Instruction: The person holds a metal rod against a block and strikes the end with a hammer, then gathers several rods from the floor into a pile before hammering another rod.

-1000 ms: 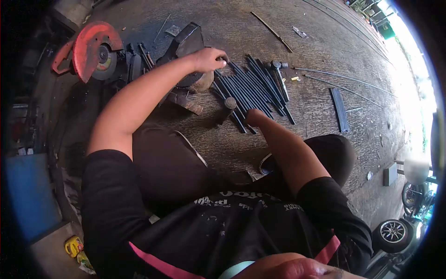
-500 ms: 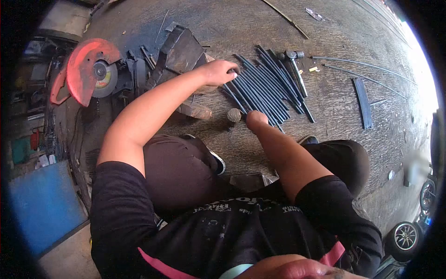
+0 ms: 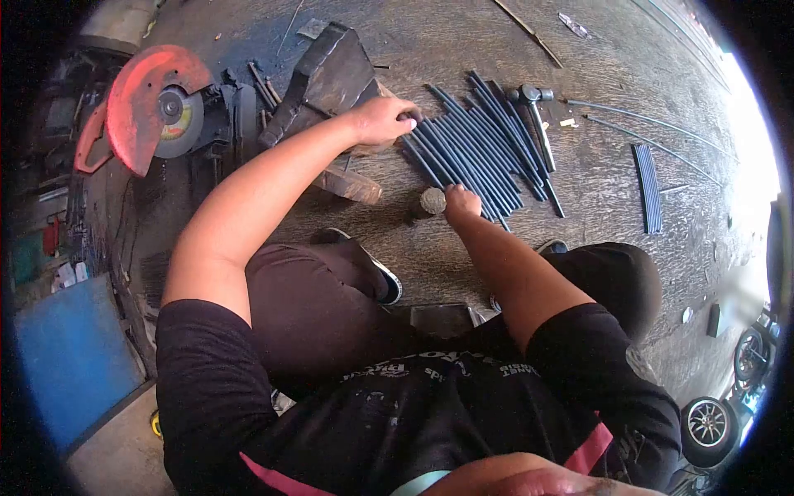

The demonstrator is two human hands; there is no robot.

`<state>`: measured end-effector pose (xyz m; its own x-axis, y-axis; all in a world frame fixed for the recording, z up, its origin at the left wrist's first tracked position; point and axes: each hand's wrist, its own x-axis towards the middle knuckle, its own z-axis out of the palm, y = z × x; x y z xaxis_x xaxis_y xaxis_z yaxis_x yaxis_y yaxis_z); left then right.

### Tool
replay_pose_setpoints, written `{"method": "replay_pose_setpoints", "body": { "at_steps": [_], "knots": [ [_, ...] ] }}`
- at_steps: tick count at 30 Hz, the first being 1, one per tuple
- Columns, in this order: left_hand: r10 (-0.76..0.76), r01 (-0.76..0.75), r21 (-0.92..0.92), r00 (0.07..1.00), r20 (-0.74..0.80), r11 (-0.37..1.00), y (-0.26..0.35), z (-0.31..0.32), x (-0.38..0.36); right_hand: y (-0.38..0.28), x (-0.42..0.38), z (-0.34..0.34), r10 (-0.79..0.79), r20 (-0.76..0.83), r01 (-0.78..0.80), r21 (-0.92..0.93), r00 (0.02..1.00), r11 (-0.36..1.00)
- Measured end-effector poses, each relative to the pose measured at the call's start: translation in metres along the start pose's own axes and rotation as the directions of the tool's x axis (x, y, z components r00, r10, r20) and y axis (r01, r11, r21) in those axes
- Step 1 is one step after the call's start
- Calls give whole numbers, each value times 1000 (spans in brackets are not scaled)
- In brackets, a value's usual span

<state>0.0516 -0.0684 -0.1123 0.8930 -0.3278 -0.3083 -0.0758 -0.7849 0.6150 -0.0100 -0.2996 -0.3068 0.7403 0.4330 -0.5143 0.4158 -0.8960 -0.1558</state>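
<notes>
Dark metal rods (image 3: 474, 157) lie side by side in a slanted row on the worn floor. At their upper left ends is my left hand (image 3: 387, 121), its fingers curled closed near a rod end; what they hold is too small to make out. My right hand (image 3: 461, 201) is closed at the lower left edge of the row, against the rods, and its grip is partly hidden. Just left of it stands a round metal piece (image 3: 432, 201). A dark metal block (image 3: 331, 70) sits beyond my left forearm.
A red cut-off saw (image 3: 157, 103) stands at the left. The hammer (image 3: 536, 124) lies right of the rods, with a bundle of thin rods (image 3: 648, 188) further right. A wooden block (image 3: 351, 184) is below my left hand. Two long rods stretch toward the right.
The view has shifted slightly. My right hand has moved a little up along the rods' lower left edge, while my left hand stays near their upper ends.
</notes>
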Motion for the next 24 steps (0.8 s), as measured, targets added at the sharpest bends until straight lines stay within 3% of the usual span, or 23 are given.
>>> {"method": "replay_pose_setpoints", "body": {
  "at_steps": [6, 8, 14, 16, 21, 24],
  "knots": [
    [57, -56, 62, 998, -27, 997, 4, -4, -2, 0, 11, -6, 76, 55, -79, 52, 996, 996],
    [49, -46, 104, 999, -23, 993, 5, -4, 0, -2, 6, -16, 33, 85, -39, 72, 996, 997],
    [45, -44, 47, 999, -7, 998, -5, 3, 10, -1, 3, -13, 33, 71, -40, 103, 997, 994],
    [47, -46, 65, 999, -12, 997, -1, 4, 10, -1, 8, -15, 42, 158, -60, 111, 987, 992],
    [55, -55, 82, 998, 2, 995, -4, 6, 11, 5, 15, -18, 23, 209, -55, 150, 978, 987],
    [69, -70, 77, 997, 15, 995, -16, 7, 19, 10, 11, -36, -2, 270, -23, 90, 963, 996]
  ]
}}
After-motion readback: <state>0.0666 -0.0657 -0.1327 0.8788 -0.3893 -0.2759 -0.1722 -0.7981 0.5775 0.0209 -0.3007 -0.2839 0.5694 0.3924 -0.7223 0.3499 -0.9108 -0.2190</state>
